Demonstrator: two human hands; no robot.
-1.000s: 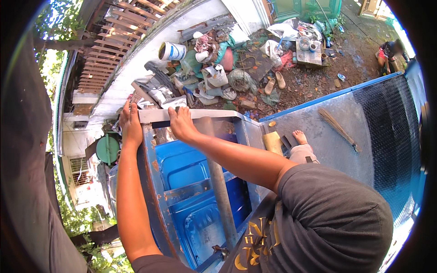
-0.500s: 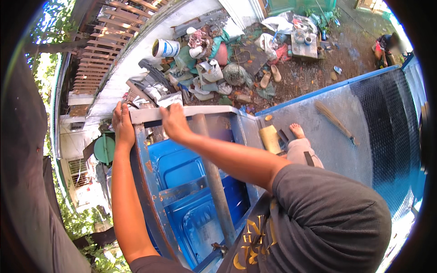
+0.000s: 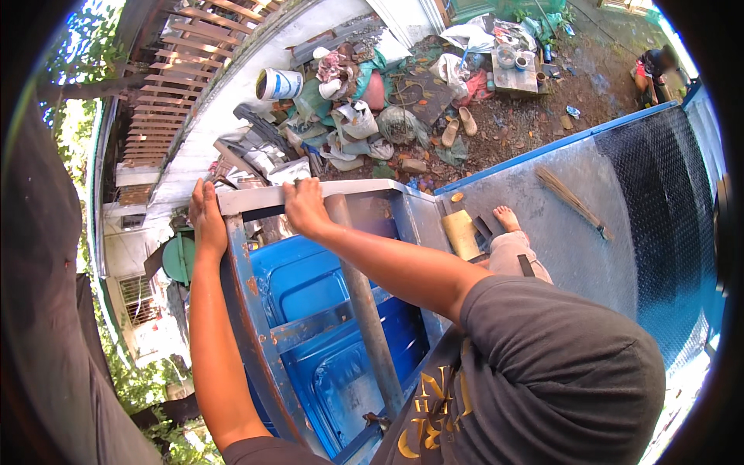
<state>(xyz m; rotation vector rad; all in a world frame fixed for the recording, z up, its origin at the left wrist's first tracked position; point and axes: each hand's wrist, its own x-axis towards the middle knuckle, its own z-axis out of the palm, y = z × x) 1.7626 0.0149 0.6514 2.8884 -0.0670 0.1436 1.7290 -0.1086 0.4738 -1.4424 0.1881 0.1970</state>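
Note:
A blue metal frame with a pale grey top rail [image 3: 353, 187] and worn, rust-marked sides stands in front of me. My left hand [image 3: 208, 221] rests against the rail's left end, fingers stretched out along the corner. On top of the rail, farther right, my right hand [image 3: 304, 208] is bent over the edge. Something small and dark shows at its fingertips, too little to name. Under my right forearm a grey metal pipe [image 3: 363, 310] runs down from the rail. Blue moulded panels [image 3: 302, 283] lie inside the frame.
A straw broom [image 3: 572, 203], a yellow block [image 3: 461, 235] and my bare foot [image 3: 507, 218] are on the grey metal surface at right. Beyond lie heaped sacks [image 3: 356, 122], a white bucket [image 3: 279, 84] and slippers [image 3: 459, 127]. Another person [image 3: 656, 71] crouches at far right.
My right hand has shifted slightly right along the rail. My left hand stays at the corner. The person at far right has changed posture a little.

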